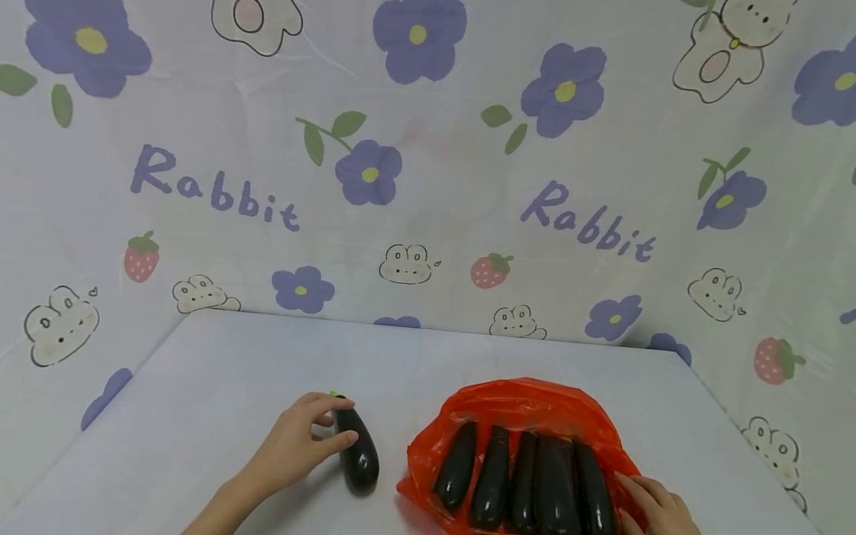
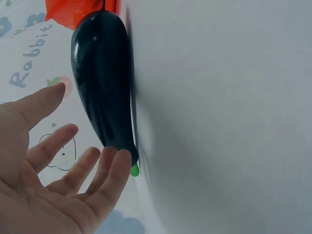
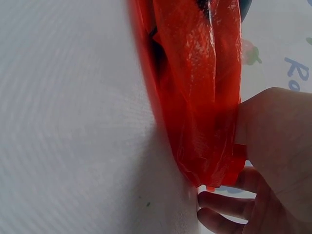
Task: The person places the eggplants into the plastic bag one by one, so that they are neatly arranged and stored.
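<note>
A dark eggplant (image 1: 359, 453) with a green stem tip lies on the white table, left of a red plastic bag (image 1: 518, 394). My left hand (image 1: 301, 438) is beside it, fingers spread and loosely bent. In the left wrist view, the fingertips are at the stem end of the eggplant (image 2: 102, 73); whether they touch it I cannot tell. Several more eggplants (image 1: 491, 475) lie side by side inside the bag. At the bag's right edge, my right hand (image 1: 658, 505) holds the red plastic (image 3: 200, 112) between thumb and fingers.
The white table (image 1: 267, 357) reaches back to a cloth backdrop (image 1: 428, 223) printed with flowers, rabbits and strawberries. Part of the bag's front is cut off by the lower edge of the head view.
</note>
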Tool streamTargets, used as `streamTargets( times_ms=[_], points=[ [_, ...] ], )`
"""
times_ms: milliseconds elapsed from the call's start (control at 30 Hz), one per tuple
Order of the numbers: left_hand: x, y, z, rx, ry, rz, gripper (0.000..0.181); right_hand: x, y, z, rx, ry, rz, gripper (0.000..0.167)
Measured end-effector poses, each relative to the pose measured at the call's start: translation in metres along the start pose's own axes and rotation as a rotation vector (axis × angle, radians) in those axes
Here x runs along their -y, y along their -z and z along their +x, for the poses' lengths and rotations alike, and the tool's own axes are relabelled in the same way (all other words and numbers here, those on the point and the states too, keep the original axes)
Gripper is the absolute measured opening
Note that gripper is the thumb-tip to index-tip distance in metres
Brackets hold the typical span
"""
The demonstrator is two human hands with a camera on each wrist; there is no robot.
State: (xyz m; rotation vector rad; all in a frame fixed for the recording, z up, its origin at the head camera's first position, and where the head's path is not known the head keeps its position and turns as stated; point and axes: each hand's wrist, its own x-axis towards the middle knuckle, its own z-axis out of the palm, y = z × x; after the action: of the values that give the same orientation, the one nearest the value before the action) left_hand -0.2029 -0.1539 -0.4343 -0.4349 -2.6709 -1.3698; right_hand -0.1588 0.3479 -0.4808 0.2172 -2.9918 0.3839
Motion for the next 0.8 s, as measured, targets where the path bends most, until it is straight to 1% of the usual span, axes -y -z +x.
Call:
streamTargets(
  times_ms=[133,333,367,433,500,600,667,733,800],
  points=[
    [0.002,-0.002,0.000,0.019,0.022,-0.016,0.044,0.000,0.000,0.000,0.007,0.005,0.002,0.043],
    [0.003,-0.007,0.002,0.064,0.020,-0.030,0.054,-0.002,-0.002,-0.003,-0.046,0.031,-0.006,0.042],
    [0.002,-0.007,0.002,0.065,0.033,-0.031,0.055,-0.002,-0.002,-0.003,-0.058,0.033,-0.008,0.042],
    [0.002,-0.008,0.002,0.064,0.082,-0.035,0.057,-0.003,-0.003,-0.004,-0.070,0.034,-0.006,0.042],
    [0.003,-0.007,0.003,0.079,0.121,-0.049,0.058,-0.003,-0.003,-0.004,-0.066,0.024,-0.007,0.043],
    [0.008,-0.006,0.005,0.133,0.170,-0.089,0.061,-0.003,-0.002,-0.003,-0.025,-0.005,-0.005,0.044],
    [0.011,-0.005,0.006,0.177,0.189,-0.112,0.064,-0.002,-0.002,-0.002,0.002,-0.025,-0.004,0.045],
    [0.012,-0.004,0.007,0.208,0.214,-0.117,0.066,-0.001,-0.002,-0.001,0.005,-0.027,-0.004,0.045],
    [0.011,-0.003,0.006,0.228,0.234,-0.113,0.068,-0.001,-0.002,-0.001,-0.013,-0.013,-0.004,0.044]
  ],
)
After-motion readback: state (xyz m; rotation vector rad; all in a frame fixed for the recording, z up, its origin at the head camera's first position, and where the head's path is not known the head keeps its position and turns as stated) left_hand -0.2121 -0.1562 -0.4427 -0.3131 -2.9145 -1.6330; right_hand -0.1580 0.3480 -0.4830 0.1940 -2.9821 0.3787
